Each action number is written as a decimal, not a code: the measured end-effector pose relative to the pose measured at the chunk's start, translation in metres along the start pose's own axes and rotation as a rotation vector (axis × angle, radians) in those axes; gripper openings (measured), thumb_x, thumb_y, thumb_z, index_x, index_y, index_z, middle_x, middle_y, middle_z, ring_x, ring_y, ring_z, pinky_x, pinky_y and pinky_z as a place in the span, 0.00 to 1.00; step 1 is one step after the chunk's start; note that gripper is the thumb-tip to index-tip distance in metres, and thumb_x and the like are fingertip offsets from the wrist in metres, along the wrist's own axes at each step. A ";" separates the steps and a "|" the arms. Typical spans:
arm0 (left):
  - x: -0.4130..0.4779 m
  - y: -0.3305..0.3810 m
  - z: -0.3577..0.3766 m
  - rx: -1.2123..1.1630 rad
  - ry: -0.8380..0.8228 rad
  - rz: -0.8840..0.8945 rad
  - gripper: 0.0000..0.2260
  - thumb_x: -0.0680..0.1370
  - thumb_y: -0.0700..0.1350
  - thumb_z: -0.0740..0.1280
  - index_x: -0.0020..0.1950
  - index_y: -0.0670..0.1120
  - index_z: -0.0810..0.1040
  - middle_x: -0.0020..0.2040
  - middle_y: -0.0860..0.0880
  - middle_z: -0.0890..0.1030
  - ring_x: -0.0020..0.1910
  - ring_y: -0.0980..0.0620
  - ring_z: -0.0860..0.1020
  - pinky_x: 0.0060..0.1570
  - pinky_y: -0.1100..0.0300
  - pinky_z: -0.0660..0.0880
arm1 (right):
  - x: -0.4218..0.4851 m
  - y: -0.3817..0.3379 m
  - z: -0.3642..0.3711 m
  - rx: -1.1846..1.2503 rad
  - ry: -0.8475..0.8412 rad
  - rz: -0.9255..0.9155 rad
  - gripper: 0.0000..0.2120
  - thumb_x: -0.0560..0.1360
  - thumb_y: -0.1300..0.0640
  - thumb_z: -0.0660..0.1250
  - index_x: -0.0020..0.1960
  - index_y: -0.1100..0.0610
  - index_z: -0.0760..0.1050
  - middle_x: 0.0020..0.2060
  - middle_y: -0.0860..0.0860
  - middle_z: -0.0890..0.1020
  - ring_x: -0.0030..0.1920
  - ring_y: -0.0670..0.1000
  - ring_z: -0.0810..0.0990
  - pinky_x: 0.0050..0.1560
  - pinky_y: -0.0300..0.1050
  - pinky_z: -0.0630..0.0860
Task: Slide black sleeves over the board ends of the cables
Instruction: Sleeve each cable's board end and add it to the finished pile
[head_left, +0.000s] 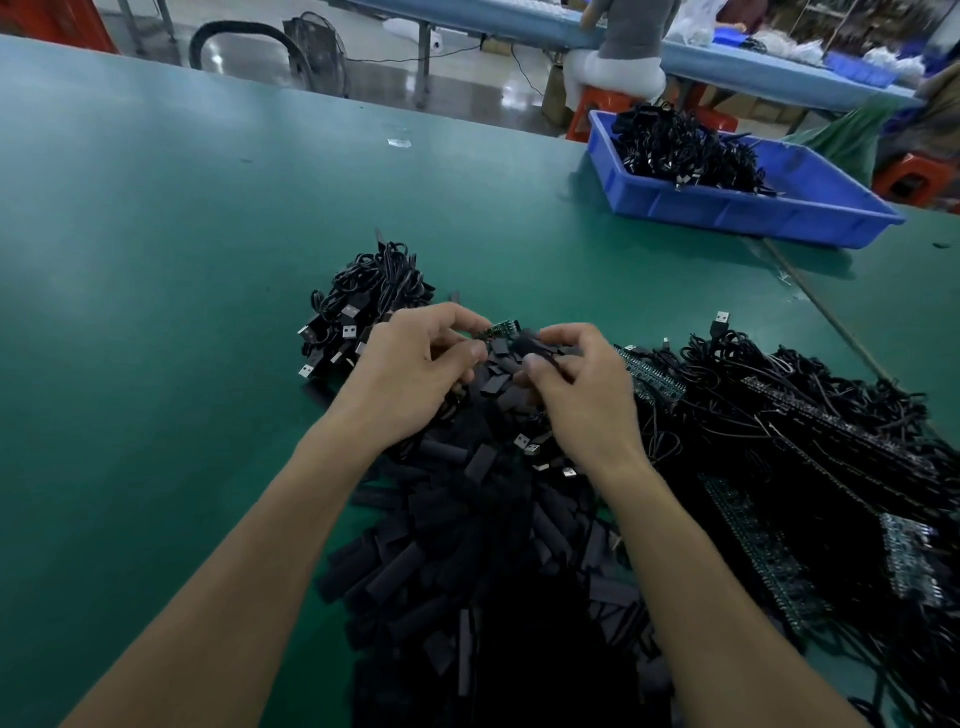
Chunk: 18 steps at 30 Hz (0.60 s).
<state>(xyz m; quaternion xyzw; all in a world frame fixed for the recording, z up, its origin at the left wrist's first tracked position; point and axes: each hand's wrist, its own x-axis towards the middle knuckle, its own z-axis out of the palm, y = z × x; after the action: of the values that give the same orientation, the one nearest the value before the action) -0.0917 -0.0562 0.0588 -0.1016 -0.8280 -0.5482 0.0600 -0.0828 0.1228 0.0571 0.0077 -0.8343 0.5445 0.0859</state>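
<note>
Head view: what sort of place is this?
Likely an electronics assembly workshop: piles of cables and sleeves on a green table, a blue bin of more cables, and a worker at another bench.

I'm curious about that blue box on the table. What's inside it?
A tangled heap of black cables sits in the blue box, with a few silvery plug ends showing. Whatever lies under the heap is covered.
</note>
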 end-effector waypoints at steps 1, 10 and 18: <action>-0.001 0.000 0.001 0.005 0.000 -0.001 0.08 0.80 0.43 0.69 0.51 0.58 0.80 0.37 0.53 0.84 0.37 0.54 0.82 0.44 0.54 0.81 | -0.002 -0.001 -0.005 0.040 0.003 -0.011 0.10 0.78 0.60 0.69 0.50 0.45 0.73 0.42 0.51 0.86 0.40 0.45 0.85 0.46 0.42 0.81; -0.003 0.002 0.006 0.051 -0.079 0.010 0.05 0.80 0.45 0.69 0.50 0.57 0.78 0.37 0.61 0.84 0.35 0.58 0.81 0.39 0.66 0.78 | -0.016 0.003 -0.023 0.109 0.014 -0.105 0.09 0.77 0.60 0.71 0.51 0.46 0.81 0.41 0.47 0.86 0.41 0.46 0.85 0.44 0.38 0.80; -0.005 0.004 0.008 0.061 -0.090 0.018 0.06 0.80 0.46 0.70 0.51 0.57 0.82 0.37 0.60 0.84 0.36 0.61 0.79 0.42 0.62 0.77 | -0.016 0.007 -0.029 0.030 0.062 -0.162 0.09 0.74 0.54 0.75 0.49 0.41 0.81 0.41 0.42 0.85 0.42 0.41 0.83 0.45 0.32 0.76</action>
<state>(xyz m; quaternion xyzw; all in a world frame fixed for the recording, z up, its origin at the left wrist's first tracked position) -0.0858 -0.0484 0.0581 -0.1316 -0.8454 -0.5168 0.0308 -0.0634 0.1504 0.0598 0.0597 -0.8196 0.5482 0.1555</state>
